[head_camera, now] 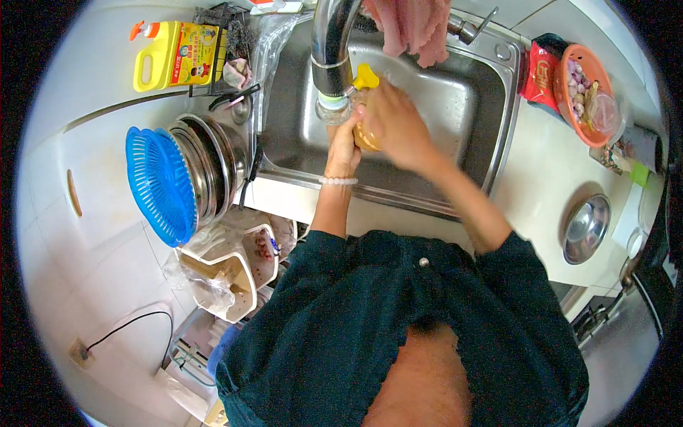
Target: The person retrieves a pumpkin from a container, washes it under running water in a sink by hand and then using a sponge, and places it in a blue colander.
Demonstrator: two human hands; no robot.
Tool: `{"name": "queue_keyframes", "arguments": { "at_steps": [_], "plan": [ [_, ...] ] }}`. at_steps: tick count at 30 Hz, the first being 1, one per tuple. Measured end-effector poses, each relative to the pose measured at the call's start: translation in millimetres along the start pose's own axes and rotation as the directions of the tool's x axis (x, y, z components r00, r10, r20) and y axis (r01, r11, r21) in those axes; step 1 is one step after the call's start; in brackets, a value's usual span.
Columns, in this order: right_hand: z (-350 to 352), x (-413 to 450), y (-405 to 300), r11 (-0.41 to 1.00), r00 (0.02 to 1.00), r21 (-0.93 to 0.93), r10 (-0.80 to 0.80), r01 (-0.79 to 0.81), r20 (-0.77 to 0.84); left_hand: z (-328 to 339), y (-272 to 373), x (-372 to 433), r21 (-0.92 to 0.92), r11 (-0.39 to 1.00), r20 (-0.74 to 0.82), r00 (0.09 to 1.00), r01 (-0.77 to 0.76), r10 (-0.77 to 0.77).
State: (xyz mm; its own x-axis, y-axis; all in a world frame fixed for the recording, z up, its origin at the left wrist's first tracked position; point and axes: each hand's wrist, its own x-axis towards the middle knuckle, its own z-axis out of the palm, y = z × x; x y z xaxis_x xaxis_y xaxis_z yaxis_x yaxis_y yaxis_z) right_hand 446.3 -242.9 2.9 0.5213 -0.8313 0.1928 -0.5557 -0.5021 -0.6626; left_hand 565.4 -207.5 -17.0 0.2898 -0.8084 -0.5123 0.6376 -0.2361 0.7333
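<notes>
Over the stainless-steel sink point(427, 176), my left hand point(347, 141), with a pale bead bracelet at its wrist, grips a roundish yellowish object point(367, 137) whose kind I cannot make out. My right hand point(397, 125) lies against its upper right side, blurred, with its fingers partly hidden. Just above the hands is the faucet point(332, 64), with a clear spout end and a yellow lever point(366, 77) beside it. A pink cloth point(413, 29) hangs at the top, left of a metal mixer tap point(469, 26).
At left stand a blue plastic colander point(160, 187), stacked metal basins point(208, 165) and a yellow detergent bottle point(181, 56). Open bins point(240, 283) sit below. On the right counter are an orange basket point(587, 58) of garlic, a red packet point(541, 77) and a steel bowl point(587, 229).
</notes>
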Motion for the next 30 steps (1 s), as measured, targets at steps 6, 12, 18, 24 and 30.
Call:
{"name": "queue_keyframes", "arguments": {
  "at_steps": [6,12,18,24,30],
  "plan": [
    [-6.0,13.1,-8.2,0.997,0.999,-0.061,0.038,-0.039,-0.021,0.0,3.8,-5.7,0.024,1.0,-0.005,1.0,-0.005,0.005],
    [12.3,49.1,68.8,0.93,0.923,0.332,0.019,-0.157,0.384,11.8,-2.2,-6.7,-0.123,0.992,-0.007,1.0,-0.02,0.019],
    [0.5,0.3,-16.7,0.965,0.968,-0.259,-0.111,0.05,-0.226,-6.5,-2.0,9.4,-0.096,0.995,-0.027,1.0,-0.015,0.012],
    [-6.6,43.8,23.5,0.988,0.988,-0.063,0.135,-0.14,-0.069,0.2,-12.0,12.9,-0.047,0.998,-0.04,0.999,-0.034,0.032],
    [0.8,43.7,65.5,0.942,0.938,0.31,0.011,-0.126,0.347,10.6,-11.9,3.3,-0.223,0.974,-0.039,0.998,0.04,-0.049]
  ]
}}
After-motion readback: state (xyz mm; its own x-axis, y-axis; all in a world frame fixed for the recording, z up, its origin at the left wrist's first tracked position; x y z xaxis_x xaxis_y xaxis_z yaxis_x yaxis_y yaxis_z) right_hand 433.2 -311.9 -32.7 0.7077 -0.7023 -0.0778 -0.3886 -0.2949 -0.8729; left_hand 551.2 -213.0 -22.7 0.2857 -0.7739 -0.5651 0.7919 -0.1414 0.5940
